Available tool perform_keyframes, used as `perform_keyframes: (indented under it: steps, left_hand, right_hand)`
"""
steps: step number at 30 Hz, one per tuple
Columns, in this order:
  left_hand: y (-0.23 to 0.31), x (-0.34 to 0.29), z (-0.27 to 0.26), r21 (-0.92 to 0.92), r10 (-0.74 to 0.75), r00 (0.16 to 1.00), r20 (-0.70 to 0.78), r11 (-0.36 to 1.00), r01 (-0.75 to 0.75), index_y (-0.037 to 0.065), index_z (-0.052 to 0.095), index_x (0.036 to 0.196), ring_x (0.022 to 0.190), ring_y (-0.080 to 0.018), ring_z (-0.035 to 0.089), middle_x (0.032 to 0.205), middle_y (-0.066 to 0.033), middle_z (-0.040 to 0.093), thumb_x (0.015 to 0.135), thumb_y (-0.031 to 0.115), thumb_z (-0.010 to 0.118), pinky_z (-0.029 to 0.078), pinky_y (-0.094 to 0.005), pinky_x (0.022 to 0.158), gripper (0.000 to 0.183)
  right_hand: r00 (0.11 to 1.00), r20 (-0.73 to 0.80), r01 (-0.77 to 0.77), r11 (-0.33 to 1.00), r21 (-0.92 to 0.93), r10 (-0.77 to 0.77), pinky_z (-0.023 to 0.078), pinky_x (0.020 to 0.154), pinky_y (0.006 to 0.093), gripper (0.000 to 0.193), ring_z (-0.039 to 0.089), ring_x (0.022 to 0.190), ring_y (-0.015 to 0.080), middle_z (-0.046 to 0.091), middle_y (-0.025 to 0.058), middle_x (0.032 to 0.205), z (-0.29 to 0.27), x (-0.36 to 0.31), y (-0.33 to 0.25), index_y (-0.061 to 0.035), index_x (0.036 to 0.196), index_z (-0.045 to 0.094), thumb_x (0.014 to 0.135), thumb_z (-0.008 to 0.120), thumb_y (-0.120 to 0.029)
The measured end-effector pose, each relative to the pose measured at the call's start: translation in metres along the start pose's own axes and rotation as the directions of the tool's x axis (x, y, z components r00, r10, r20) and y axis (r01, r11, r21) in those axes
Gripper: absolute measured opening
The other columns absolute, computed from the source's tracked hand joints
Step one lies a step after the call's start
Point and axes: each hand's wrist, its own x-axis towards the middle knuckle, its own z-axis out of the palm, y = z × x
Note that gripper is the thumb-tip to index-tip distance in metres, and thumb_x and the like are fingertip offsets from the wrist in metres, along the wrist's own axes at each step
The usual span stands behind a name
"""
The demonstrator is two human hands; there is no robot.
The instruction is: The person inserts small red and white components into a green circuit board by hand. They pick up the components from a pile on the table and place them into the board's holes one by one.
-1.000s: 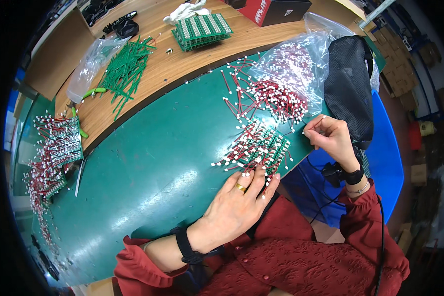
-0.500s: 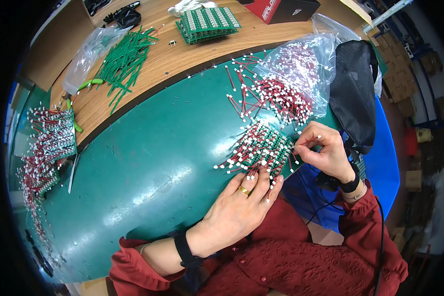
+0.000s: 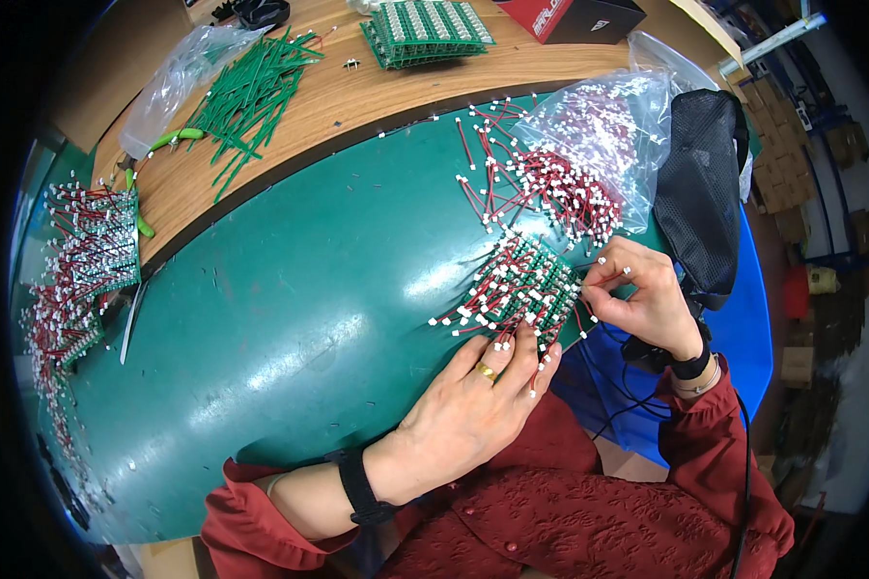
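A green circuit board panel (image 3: 553, 282) lies near the right edge of the green mat, crowded with short red wires that end in white plugs. Over its near edge rests my left hand (image 3: 473, 405), fingers among the wires and gripping the panel, with the thumb hidden. At the panel's right edge, my right hand (image 3: 642, 294) pinches a short red wire lead (image 3: 615, 274) between thumb and forefinger. One white plug sticks out above those fingers. The wire's other end is too small to make out at the board.
Loose red leads (image 3: 570, 188) spill from a clear plastic bag (image 3: 608, 116) beyond the panel. Wired boards (image 3: 106, 241), tweezers (image 3: 132, 323) and green-handled pliers (image 3: 177, 137) are at left. Green strips (image 3: 256, 96) and stacked boards (image 3: 425, 34) occupy the wooden shelf. A black mesh pouch (image 3: 697, 183) is at right.
The whole view has shifted slightly, so the mat and panel appear a little farther right. Both hands keep nearly the same grip and place at the panel.
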Motion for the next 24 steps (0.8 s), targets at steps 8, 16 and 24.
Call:
perform_keyframes:
  steps: [8, 16, 24]
  left_hand:
    - [0.000, 0.000, -0.001, 0.018, 0.010, 1.000, 0.021, 1.000, -0.011, 0.003, 0.050, 0.137, 0.102, -0.0309, 0.061, 0.121, -0.0226, 0.055, 0.087, 0.014, 0.053, 0.048, -0.0446, 0.092, 0.052]
    - [0.000, 0.002, -0.002, 0.021, 0.002, 1.000, 0.009, 1.000, -0.002, 0.005, 0.052, 0.137, 0.102, -0.0307, 0.061, 0.120, -0.0220, 0.056, 0.086, 0.014, 0.054, 0.047, -0.0436, 0.092, 0.052]
    - [0.002, 0.003, -0.004, 0.087, 0.009, 0.999, 0.030, 0.996, -0.012, 0.002, 0.054, 0.133, 0.106, -0.0284, 0.057, 0.122, -0.0205, 0.055, 0.086, 0.015, 0.052, 0.044, -0.0392, 0.096, 0.049]
  right_hand:
    - [0.994, 0.104, 0.031, 0.992, -0.123, -0.018, 0.053, 0.058, 0.0259, 0.010, 0.065, 0.067, 0.0152, 0.061, 0.0057, 0.078, -0.006, 0.011, -0.004, 0.0007, 0.080, 0.063, 0.074, 0.068, 0.006]
    - [0.984, 0.138, 0.144, 0.959, -0.243, -0.112, 0.051, 0.057, 0.0331, 0.015, 0.064, 0.065, 0.0237, 0.059, 0.0083, 0.078, -0.006, 0.012, -0.010, -0.0025, 0.082, 0.060, 0.073, 0.069, 0.005]
    - [0.947, 0.282, 0.310, 0.683, -0.661, -0.156, 0.051, 0.060, 0.0347, 0.019, 0.059, 0.073, 0.0256, 0.048, 0.0113, 0.084, 0.010, -0.007, -0.031, 0.0014, 0.092, 0.053, 0.075, 0.061, -0.001]
